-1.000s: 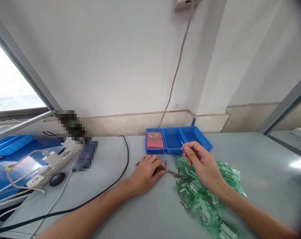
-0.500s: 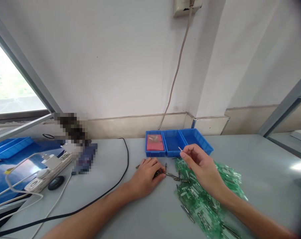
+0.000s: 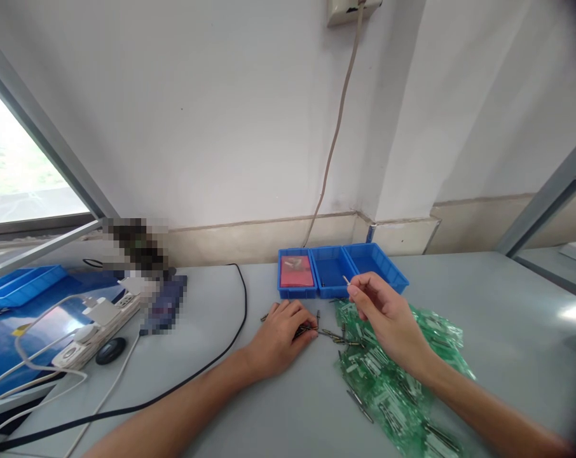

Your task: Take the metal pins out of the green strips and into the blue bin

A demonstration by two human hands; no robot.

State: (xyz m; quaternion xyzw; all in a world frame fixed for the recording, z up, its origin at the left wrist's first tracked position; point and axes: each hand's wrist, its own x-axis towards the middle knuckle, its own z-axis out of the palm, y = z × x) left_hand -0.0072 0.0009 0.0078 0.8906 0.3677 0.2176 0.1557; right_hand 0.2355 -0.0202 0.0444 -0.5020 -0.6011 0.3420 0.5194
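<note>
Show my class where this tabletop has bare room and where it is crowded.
Bare tabletop shows right of the green bags, beyond the right forearm; between the left forearm and the bags; and between the black cable and the blue trays. It is crowded where loose metal pins lie between the left hand and the bags, and around the power strip.

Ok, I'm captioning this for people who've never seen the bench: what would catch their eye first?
Probably the bright green plastic bags, spread on the grey table below the right hand, which pinches a thin piece. Next, three blue trays side by side near the table's far edge, the leftmost holding a pink sheet. Left of the bags, the left hand covers part of some loose metal pins.
</note>
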